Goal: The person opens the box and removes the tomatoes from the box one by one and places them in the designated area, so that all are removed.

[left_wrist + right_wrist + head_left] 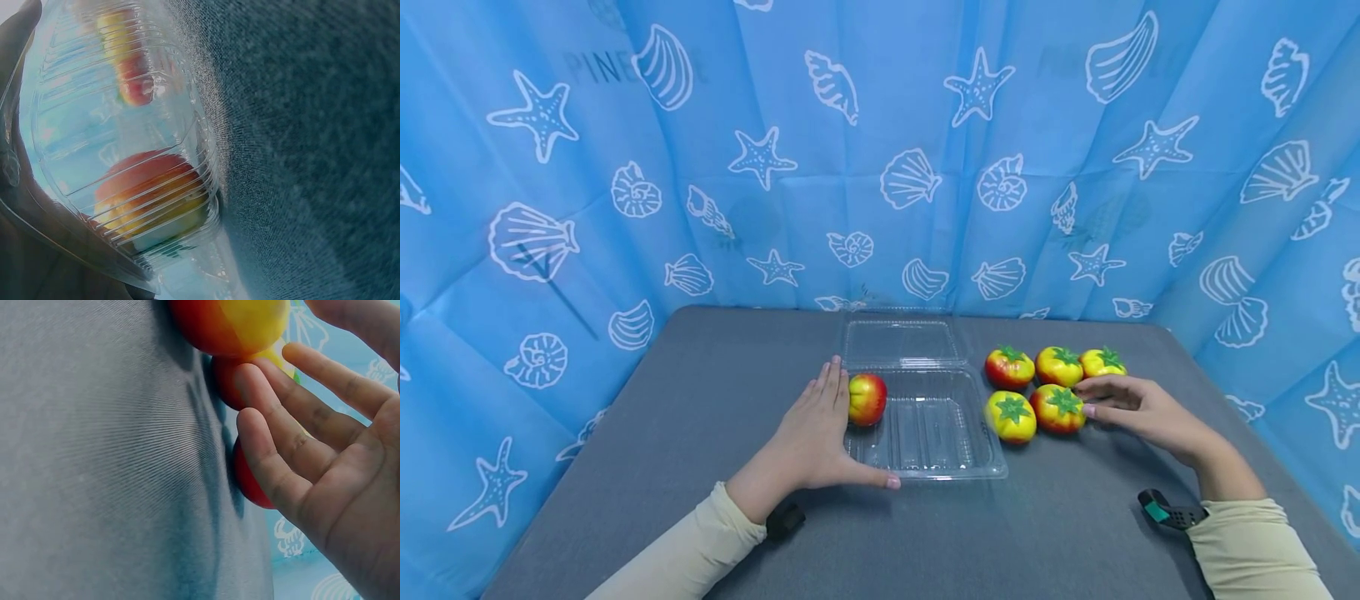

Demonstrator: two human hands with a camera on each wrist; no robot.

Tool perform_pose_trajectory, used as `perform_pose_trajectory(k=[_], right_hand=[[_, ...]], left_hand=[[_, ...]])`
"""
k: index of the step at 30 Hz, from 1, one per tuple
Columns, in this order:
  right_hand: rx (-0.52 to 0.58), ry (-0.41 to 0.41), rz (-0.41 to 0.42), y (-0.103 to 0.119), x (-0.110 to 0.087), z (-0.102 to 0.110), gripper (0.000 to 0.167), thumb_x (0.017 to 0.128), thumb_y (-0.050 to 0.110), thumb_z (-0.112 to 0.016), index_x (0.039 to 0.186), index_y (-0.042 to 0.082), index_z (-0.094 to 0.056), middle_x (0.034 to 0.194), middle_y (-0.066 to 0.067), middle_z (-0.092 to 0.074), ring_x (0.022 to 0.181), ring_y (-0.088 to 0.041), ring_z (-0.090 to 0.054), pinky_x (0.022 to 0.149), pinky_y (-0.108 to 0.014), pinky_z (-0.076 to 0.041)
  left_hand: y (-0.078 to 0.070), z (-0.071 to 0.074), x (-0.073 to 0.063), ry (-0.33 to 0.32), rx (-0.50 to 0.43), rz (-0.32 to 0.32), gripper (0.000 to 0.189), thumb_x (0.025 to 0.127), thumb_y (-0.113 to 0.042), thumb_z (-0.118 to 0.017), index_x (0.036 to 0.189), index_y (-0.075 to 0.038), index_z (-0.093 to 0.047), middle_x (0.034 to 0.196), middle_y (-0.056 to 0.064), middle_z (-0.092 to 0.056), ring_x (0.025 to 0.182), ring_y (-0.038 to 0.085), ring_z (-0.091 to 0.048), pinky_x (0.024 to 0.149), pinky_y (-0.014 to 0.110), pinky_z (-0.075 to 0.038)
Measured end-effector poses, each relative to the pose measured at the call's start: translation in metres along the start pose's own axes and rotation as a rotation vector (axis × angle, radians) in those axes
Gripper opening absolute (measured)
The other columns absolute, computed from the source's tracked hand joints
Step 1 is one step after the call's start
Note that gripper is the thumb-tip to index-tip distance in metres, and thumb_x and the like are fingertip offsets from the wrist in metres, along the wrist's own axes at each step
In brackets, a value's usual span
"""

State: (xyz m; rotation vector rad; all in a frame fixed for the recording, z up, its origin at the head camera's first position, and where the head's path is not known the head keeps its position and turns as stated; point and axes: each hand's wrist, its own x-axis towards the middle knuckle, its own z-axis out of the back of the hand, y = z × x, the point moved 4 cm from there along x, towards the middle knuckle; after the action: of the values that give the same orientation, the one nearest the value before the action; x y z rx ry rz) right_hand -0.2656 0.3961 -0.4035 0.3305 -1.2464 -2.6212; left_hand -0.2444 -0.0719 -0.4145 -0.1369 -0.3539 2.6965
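Note:
A clear plastic clamshell box [925, 425] lies with its lid folded back on the table. One red-and-yellow artificial persimmon [868, 400] sits on its side in the box's left part. My left hand [816, 437] rests along the box's left wall, fingers straight, thumb stretched over the front rim. To the right of the box, several more persimmons stand together, green leafy tops up. My right hand [1138, 410] is beside the front right persimmon [1057, 408], fingers loosely bent, holding nothing. In the right wrist view its fingers [259, 434] are spread near the fruit; whether they touch cannot be made out.
The transparent lid [901, 342] extends behind the box towards the blue shell-patterned curtain [880, 167]. A front left persimmon [1011, 417] stands close against the box's right wall. The grey table [722, 400] stretches to both sides. Each wrist wears a dark strap device [1168, 510].

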Motion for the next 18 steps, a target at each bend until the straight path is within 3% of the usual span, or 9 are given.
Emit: perform_pose_trajectory(k=[18], right_hand=[[-0.096, -0.113, 0.041, 0.033, -0.005, 0.003, 0.044, 0.108, 0.027, -0.065, 0.144, 0.002, -0.060, 0.140, -0.022, -0.065, 0.105, 0.007, -0.066, 0.086, -0.020, -0.059]], left_hand=[[0.002, -0.002, 0.001, -0.006, -0.007, -0.005, 0.156, 0.060, -0.106, -0.055, 0.170, -0.003, -0.015, 0.179, 0.016, 0.005, 0.167, 0.035, -0.001, 0.134, 0.052, -0.018]])
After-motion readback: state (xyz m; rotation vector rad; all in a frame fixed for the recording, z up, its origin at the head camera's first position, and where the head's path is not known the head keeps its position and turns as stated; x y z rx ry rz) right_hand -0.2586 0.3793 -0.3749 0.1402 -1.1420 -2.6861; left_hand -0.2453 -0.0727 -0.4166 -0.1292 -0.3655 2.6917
